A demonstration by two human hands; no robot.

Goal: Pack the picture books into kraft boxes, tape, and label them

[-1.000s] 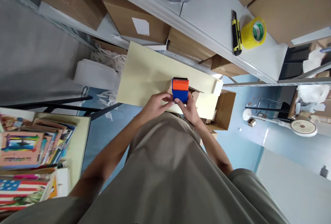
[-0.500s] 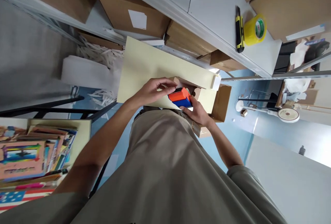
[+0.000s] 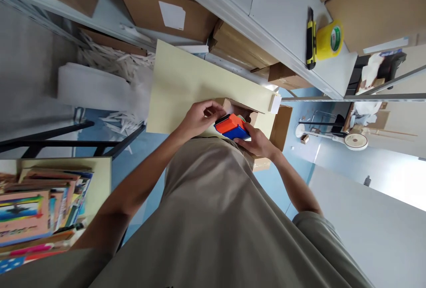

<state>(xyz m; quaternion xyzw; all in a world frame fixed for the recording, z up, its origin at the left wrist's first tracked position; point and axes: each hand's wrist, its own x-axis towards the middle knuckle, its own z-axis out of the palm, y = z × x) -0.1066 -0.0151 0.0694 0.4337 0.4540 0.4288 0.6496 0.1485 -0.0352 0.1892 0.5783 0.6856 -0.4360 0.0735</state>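
My right hand (image 3: pixel 257 141) is closed around a small orange-and-blue object (image 3: pixel 232 127). Its upper part is orange, its lower part blue, and its left end dark; its exact kind does not show. My left hand (image 3: pixel 205 117) is beside that dark end, with thumb and fingertips drawn together in a pinch. Whatever may be between them is too small to make out. Just beyond both hands an open cardboard box (image 3: pixel 227 104) rests on a cream board (image 3: pixel 179 79), partly hidden by the object and my fingers.
On the grey shelf (image 3: pixel 279 26) above lie a yellow tape roll (image 3: pixel 329 40) and a box cutter (image 3: pixel 311 39). Cardboard boxes (image 3: pixel 166 6) fill the shelf below. Stacked colourful cards (image 3: pixel 26 210) are at lower left. Another open carton (image 3: pixel 281 128) stands right of the board.
My left fingertips have drawn closer together near the object's dark end. The object has tilted slightly in my right hand, and the whole view has shifted a little.
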